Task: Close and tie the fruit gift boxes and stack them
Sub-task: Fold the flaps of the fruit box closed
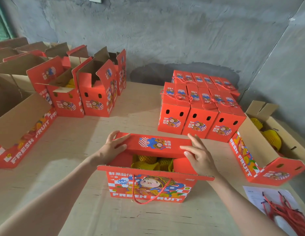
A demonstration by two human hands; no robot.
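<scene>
My left grip lies open, fingers flat on the left end of the far flap of the box on the desk, and my right grip, open too, presses its right end. If I push unevenly, I judge the flap could snag on the netted fruit and crease, or the near flap, jutting toward me, could stay outside.

I see the left hand and right hand pressing straight fingers on the far flap of the open red box, above yellow-netted fruit.
</scene>
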